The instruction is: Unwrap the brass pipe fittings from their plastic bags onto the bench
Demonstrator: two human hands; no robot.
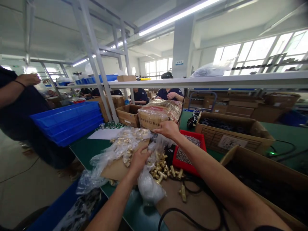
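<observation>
My right hand (169, 129) is closed, knuckles up, above a crumpled clear plastic bag (161, 140), whose upper part it grips. Lower and to the left, my left hand (140, 159) has its fingers on the same plastic, thumb and forefinger close together around it. A bulging end of clear plastic (149, 187) lies below that hand. Brass fittings (161, 170), T-shaped and tubular, are heaped just in front of the bag, and a single brass fitting (183, 193) lies nearer me. More bagged brass fittings (128, 141) spread over cardboard on the left.
A red tray (204, 141) of small metal parts sits right of the heap, with cardboard boxes (237, 133) of dark parts beyond. A black cable (173, 210) loops across the front. Blue bins (69, 123) stand left, near a standing person (21, 115). A wrapped carton (154, 118) stands behind.
</observation>
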